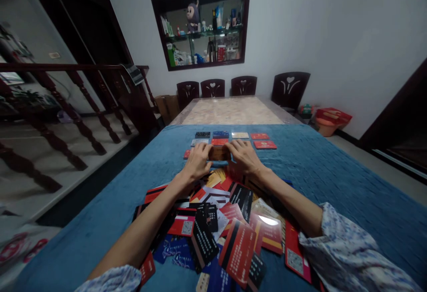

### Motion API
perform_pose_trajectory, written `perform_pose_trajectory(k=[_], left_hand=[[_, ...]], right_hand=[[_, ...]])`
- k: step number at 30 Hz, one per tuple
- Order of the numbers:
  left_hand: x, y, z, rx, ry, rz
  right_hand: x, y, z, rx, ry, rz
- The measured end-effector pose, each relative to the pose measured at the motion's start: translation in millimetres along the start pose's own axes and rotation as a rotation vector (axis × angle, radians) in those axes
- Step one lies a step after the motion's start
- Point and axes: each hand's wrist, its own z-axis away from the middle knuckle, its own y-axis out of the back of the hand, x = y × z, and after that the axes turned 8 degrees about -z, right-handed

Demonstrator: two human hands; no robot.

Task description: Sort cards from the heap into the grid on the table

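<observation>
Between my left hand and my right hand is a brown plastic card, gripped at its two short ends. Both hands are closed on it, just above the blue cloth. Beyond it lie cards in rows: a black card, a blue card, a cream card and red cards. A red card sits right behind the held one. Under my forearms spreads a loose heap of cards, red, black, white and blue, several showing magnetic stripes. My fingers partly hide the nearer row.
A blue cloth covers the near part of the table, with the pale tabletop beyond. Dark chairs stand around the far end. A wooden railing runs along the left, and a red bag sits at the right.
</observation>
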Motion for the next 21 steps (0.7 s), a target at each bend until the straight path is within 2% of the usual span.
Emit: perform_pose_trajectory(k=[10,21], left_hand=[[-12.9,5.6,-27.1,-0.101,-0.074,-0.086],[-27.3,-12.1,-51.1,-0.334,-0.077,-0.080]], right_hand=[[10.9,3.1,-17.7,-0.156,-0.088,-0.012],[18.4,-0.2,-42.1,-0.394,-0.148,-0.098]])
